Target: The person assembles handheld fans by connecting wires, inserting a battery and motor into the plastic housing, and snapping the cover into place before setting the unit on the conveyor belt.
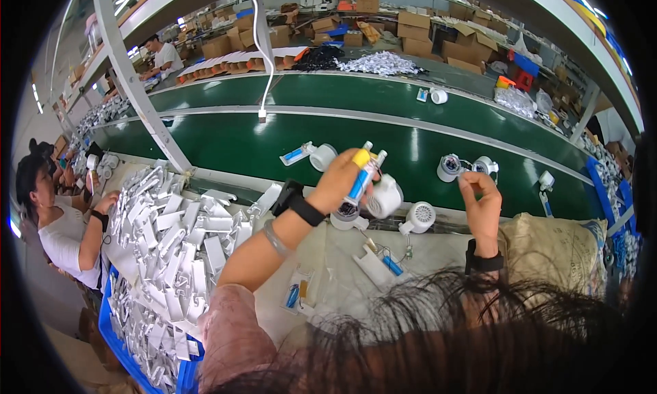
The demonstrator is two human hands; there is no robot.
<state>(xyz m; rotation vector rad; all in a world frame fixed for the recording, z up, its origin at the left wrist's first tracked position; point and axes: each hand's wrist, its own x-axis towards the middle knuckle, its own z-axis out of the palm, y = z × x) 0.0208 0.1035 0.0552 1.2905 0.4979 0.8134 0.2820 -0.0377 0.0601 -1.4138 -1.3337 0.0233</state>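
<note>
Left hand [339, 182] gripping a fan handle [370, 169], blue battery [358, 186] inside. Right hand [482, 206] pinched narrow near a fan head [485, 164], can't tell on what.

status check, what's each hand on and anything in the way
Left hand gripping white handle with blue battery. Right hand beside open round white housing, grip unclear. White vented head between hands, possibly in the way.

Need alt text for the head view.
A bare left hand holds a white part with a blue cylinder; the right hand is near white round units on a green conveyor belt. White plastic pieces are heaped at left.
</note>
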